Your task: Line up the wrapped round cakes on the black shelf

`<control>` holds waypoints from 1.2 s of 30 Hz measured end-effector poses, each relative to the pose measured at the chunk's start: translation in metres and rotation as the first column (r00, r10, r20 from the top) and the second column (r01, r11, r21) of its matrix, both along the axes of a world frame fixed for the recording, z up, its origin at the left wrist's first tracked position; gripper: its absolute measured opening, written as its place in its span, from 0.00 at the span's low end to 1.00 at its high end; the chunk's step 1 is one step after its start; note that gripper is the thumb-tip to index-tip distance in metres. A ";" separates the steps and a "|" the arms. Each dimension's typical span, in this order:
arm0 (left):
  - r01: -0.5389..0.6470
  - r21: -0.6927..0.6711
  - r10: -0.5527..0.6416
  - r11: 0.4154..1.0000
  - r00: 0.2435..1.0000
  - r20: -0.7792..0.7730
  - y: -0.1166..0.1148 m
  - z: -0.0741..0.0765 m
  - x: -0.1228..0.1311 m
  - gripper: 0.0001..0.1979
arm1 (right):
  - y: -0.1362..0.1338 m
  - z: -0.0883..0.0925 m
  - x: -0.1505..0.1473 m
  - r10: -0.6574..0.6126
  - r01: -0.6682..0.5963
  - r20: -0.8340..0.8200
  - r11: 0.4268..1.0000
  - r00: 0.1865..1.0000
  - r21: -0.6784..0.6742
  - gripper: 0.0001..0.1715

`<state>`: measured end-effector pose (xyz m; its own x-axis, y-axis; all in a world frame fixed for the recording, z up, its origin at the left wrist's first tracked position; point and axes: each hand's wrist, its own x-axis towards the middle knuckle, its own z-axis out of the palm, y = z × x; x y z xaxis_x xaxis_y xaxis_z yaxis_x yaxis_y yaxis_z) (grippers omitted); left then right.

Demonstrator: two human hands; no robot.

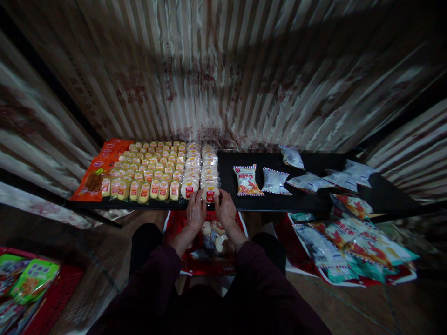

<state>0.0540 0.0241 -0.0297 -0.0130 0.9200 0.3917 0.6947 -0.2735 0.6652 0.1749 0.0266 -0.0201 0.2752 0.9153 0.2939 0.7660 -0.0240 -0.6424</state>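
Both of my hands are at the front edge of a black shelf (240, 203). Between them is a round white wrapped cake (210, 191) with a red and yellow label. My left hand (196, 210) grips its left side, and my right hand (226, 208) grips its right side. This cake stands at the front of a row of like white cakes (209, 165). Beside that row, on the left, is another row of white cakes (192, 170). Below my wrists sits a red basket (172, 232) holding several round wrapped cakes (221, 243).
Several rows of small yellow wrapped cakes (153, 170) and orange packets (101, 167) fill the shelf's left. Snack bags (247, 180) lie scattered to the right. A second basket (284, 232) overflows with large bags (356, 239). At lower left, another red basket (66, 298) holds a green packet (37, 279).
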 end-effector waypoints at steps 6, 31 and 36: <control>0.005 0.016 -0.005 1.000 1.000 -0.010 0.005 0.002 -0.001 0.19 | 0.003 -0.001 -0.001 -0.007 0.006 0.019 1.000 1.000 0.022 0.19; 0.034 0.057 -0.030 0.998 0.997 -0.067 -0.004 -0.005 -0.006 0.19 | 0.001 -0.004 -0.002 0.015 -0.015 -0.002 0.998 1.000 0.068 0.23; 0.052 0.071 -0.047 0.996 0.996 -0.073 -0.005 -0.006 -0.008 0.19 | -0.001 -0.004 -0.001 0.026 -0.025 -0.004 0.997 1.000 0.070 0.24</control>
<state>0.0463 0.0191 -0.0362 0.0621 0.8877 0.4563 0.7242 -0.3547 0.5914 0.1738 0.0256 -0.0246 0.2536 0.8994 0.3561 0.7626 0.0406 -0.6456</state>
